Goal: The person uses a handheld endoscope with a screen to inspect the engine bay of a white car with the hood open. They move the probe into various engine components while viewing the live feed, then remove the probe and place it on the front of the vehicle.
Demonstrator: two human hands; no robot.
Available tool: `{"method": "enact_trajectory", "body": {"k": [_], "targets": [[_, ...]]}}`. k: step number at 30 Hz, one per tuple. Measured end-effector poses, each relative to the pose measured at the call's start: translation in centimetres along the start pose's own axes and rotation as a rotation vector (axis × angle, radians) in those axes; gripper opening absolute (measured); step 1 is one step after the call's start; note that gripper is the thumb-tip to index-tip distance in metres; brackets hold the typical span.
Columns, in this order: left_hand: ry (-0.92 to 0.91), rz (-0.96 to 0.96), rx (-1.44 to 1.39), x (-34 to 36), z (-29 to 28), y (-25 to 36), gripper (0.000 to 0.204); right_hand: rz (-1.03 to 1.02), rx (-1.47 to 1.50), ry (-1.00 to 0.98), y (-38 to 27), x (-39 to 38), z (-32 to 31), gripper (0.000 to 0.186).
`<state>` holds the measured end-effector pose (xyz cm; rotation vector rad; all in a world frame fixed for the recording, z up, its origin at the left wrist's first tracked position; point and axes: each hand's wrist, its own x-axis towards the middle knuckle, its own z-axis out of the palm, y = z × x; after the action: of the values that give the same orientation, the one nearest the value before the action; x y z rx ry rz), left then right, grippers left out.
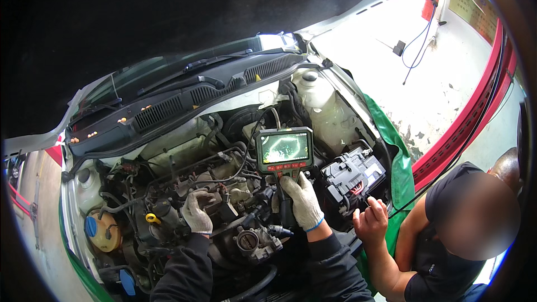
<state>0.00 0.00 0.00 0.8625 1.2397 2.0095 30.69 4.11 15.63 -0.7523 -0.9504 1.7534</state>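
As I view it remotely, screen [284,150]: mid-frame; judged light, rigid, fragile at the glass.
Handle [286,208]: sound place to hold, below the screen; gloves may slip.
Right hand [304,201]: grasping the handle's upper part.
Left hand [197,212]: half-curled, left of centre; I cannot tell whether it holds anything.
Obstructions: battery [353,172], co-worker's hand [370,221], right of centre.

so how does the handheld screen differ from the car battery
The handheld screen is gripped by the gloved right hand; the car battery sits in the engine bay. The handheld screen shows a lit display above red buttons; the car battery has a grey top. Both are boxy, with some dark casing.
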Motion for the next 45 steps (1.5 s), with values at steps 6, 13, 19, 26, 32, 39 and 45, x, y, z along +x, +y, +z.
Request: {"method": "enact_trajectory", "body": {"k": [6,13,19,26,32,39,45], "targets": [[0.019,-0.003,-0.030,0.1,0.5,0.1,0.056,-0.115,-0.070,0.046,0.9,0.6,-0.1,0.038],[-0.013,0.015,-0.012,-0.1,0.4,0.4,0.060,-0.098,-0.131,0.054,1.2,0.4,-0.6,0.040],[0.000,0.023,0.022,0.0,0.8,0.7,0.060,-0.095,-0.101,0.052,1.4,0.8,-0.6,0.047],[0.001,0.010,0.019,-0.1,0.6,0.6,0.059,-0.082,-0.076,0.065,1.5,0.7,-0.6,0.045],[0.009,0.121,0.023,-0.3,1.2,1.1,0.056,-0.032,-0.020,-0.003,0.3,-0.1,0.1,0.044],[-0.019,0.168,0.008,-0.7,1.6,1.4,0.036,0.002,0.042,-0.032,0.3,-0.2,0.0,0.052],[-0.064,0.118,-0.013,-0.9,1.5,1.6,0.030,-0.096,-0.040,-0.063,0.8,0.3,-0.3,0.052]]}}
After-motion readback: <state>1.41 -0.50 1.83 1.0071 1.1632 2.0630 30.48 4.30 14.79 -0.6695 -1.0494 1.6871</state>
